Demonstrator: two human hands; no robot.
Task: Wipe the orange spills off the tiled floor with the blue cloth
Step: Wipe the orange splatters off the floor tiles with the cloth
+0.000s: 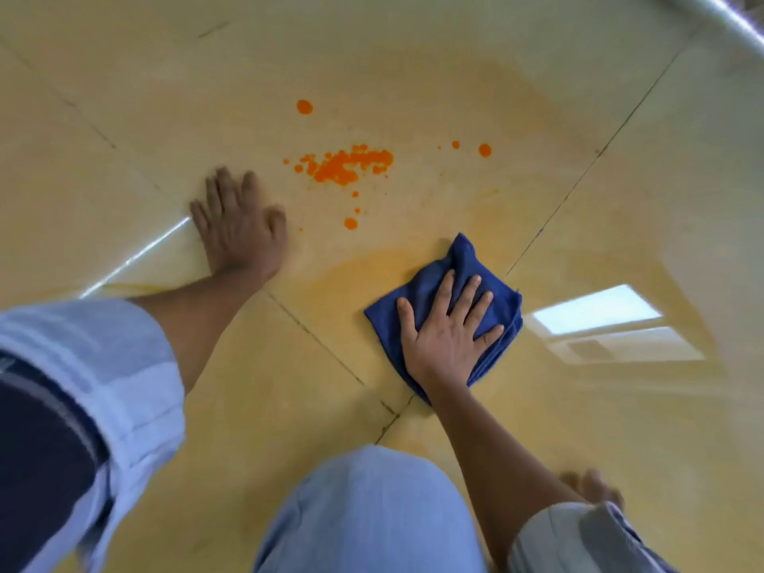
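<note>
Orange spills [345, 167] lie on the cream tiled floor [454, 76]: one dense patch with scattered drops around it, a lone drop [304, 107] farther off and two drops [484, 150] to the right. A folded blue cloth [430, 287] lies on the floor below and right of the patch. My right hand [448, 337] presses flat on the cloth, fingers spread. My left hand [239, 225] rests flat on the bare tile just left of the spills, holding nothing. A faint orange smear [372, 266] shows on the tile beside the cloth.
My knee in light blue trousers [368, 510] is near the bottom centre, and my bare foot [591, 488] at the lower right. Dark grout lines [314, 328] cross the floor. A shiny metal rail [727, 18] runs across the top right corner.
</note>
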